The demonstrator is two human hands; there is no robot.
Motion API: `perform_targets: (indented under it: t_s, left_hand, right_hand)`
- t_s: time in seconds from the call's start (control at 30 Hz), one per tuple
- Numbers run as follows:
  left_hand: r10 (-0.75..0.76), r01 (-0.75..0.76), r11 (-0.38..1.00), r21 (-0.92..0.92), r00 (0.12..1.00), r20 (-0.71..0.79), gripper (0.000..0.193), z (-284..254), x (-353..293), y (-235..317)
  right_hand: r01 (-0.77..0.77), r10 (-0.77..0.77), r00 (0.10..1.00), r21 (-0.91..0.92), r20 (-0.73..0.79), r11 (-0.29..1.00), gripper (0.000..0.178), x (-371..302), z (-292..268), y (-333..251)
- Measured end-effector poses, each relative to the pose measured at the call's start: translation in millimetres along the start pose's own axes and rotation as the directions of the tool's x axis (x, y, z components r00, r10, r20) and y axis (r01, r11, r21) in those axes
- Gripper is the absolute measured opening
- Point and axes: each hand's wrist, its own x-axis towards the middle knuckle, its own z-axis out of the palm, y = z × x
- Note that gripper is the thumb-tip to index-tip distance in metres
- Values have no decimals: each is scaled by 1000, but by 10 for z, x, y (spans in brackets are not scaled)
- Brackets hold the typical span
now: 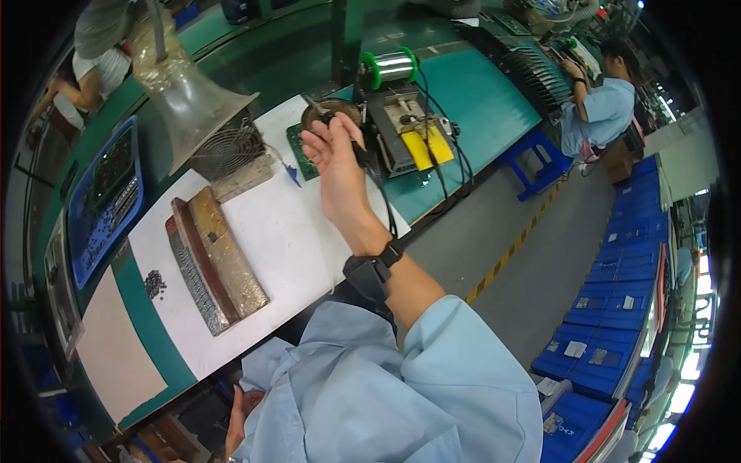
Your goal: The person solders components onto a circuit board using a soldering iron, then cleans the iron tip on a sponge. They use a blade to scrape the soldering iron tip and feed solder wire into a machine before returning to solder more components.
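Above green benchtop (486, 96), the right grip (333, 143) (bare) holds 1 soldering iron (360, 153).

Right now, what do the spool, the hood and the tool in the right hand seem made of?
Spool: green, probably plastic, by its bright, even colour; its wire looks like shiny metal, from the silvery glints.
Hood: likely plastic, by its cloudy, semi-clear look.
Tool: black, perhaps plastic or rubber, by its plain dark surface; the right hand hides much of it.

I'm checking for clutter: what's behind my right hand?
Behind your right hand, which grips a black-handled tool, parts of a round brown dish and a green board show; what the hand covers cannot be seen.
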Motion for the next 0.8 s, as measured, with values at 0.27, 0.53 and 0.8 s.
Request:
perform_targets:
  t_s: [0.27, 0.53, 0.8]
  left_hand:
    - [312, -298, 948, 115, 942, -128, 38, -548, 587, -347]
    - [391, -449, 891, -63, 832, -394, 23, -840, 1149, -734]
    - [625, -527, 763, 375, 750, -217, 26, -667, 193, -416]
  right_hand:
    - [-186, 189, 979, 45, -73, 982, 47, -154, 27, -85]
    - [-487, 488, 873, 59, -5, 871, 49, -221, -18, -90]
    - [-179, 431, 857, -622, 281, 762, 32, -940, -3, -787]
